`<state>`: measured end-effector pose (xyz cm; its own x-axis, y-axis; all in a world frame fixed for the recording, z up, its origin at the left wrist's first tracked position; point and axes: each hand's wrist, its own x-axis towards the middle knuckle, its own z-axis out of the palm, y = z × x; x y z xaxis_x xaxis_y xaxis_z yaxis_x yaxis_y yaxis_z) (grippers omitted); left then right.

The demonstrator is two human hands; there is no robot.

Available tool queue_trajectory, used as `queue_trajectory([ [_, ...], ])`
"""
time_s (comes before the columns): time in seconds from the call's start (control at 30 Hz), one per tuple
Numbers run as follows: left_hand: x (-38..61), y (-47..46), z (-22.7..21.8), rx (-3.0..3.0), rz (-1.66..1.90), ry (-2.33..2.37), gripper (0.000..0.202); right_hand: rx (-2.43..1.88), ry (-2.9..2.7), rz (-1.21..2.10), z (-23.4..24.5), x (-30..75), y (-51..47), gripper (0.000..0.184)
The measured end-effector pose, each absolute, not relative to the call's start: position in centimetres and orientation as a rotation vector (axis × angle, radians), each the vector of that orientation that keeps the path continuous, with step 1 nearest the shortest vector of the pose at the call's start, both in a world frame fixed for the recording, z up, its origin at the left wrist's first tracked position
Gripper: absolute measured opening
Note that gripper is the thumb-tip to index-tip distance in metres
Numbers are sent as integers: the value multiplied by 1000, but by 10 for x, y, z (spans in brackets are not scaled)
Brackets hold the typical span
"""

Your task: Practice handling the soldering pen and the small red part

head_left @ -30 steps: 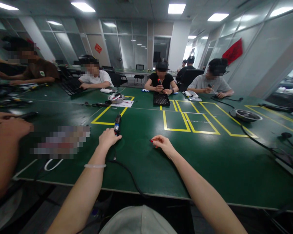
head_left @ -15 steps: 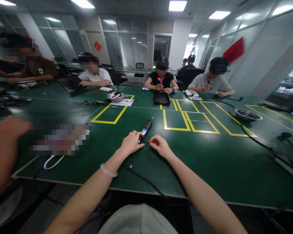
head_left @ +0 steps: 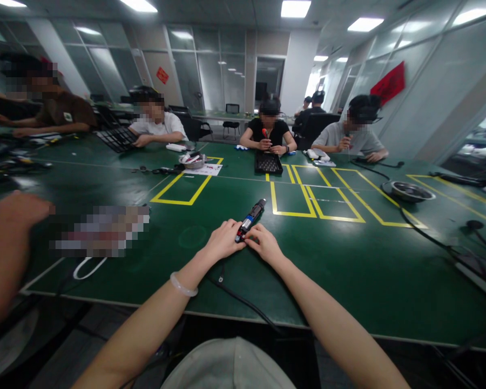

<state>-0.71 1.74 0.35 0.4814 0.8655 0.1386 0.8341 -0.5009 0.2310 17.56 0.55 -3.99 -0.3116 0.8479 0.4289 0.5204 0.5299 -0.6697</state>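
Observation:
My left hand (head_left: 222, 241) grips the near end of a black corded electric screwdriver (head_left: 251, 219) that lies on the green table (head_left: 348, 259) and points away to the right. My right hand (head_left: 264, 243) is pinched on a small red piece held against the tool's near end, touching my left fingers. The tool's black cable (head_left: 243, 300) trails back over the near table edge. A pale bangle (head_left: 183, 285) sits on my left wrist.
Yellow taped rectangles (head_left: 308, 200) mark the table ahead. A metal bowl (head_left: 407, 190) and cables lie at the right. Another person's arm (head_left: 8, 243) reaches in from the left. Several seated people work at the far side with black trays (head_left: 268, 163) and tools.
My left hand carried the screwdriver to the right, from the left yellow box to the table's middle. Both hands came together, and the red piece now meets the tool's near end.

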Motion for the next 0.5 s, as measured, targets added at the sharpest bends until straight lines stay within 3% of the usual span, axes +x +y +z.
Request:
queue_trajectory([
  [0.5,0,14,0,2659,282,1689,47,-1067,-1960,500,-28,176,-5,21],
])
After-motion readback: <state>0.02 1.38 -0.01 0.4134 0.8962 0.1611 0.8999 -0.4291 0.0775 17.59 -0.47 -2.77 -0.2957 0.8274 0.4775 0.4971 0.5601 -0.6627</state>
